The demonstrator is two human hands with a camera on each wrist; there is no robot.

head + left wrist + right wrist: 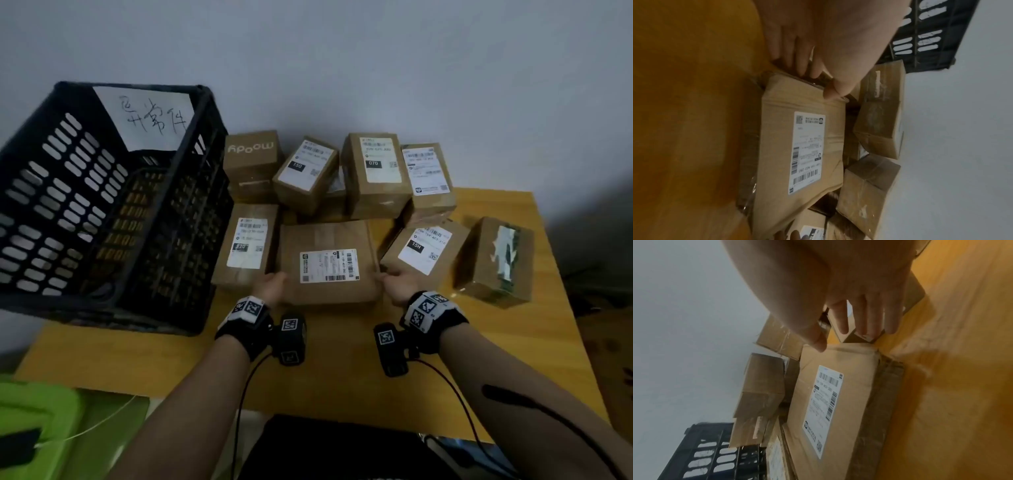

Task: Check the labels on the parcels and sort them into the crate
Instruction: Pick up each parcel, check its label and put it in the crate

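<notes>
The likeliest slip is the wide, flat brown cardboard parcel (329, 263) catching its neighbours as it comes up: it lies hemmed in on the yellow wooden counter (342, 359), just beside the tall brown box marked 220 (246, 246) on its left and the tilted brown box marked 15H (424, 250) on its right, so a careless lift could drag or topple either one (the stacked boxes behind look no steadier). Its taped near face also looks glossy, which may let it slide out of a shallow hold. The left hand (272, 286) grips the parcel's near-left corner, thumb on top and fingers curled down the side; the right hand (397, 284) reaches for the near-right corner with fingers spread, thumb at the top edge, not yet clearly clamped. The black slotted plastic crate (102, 212) stands well to the left, its white handwritten paper sign (150, 116) facing in.
</notes>
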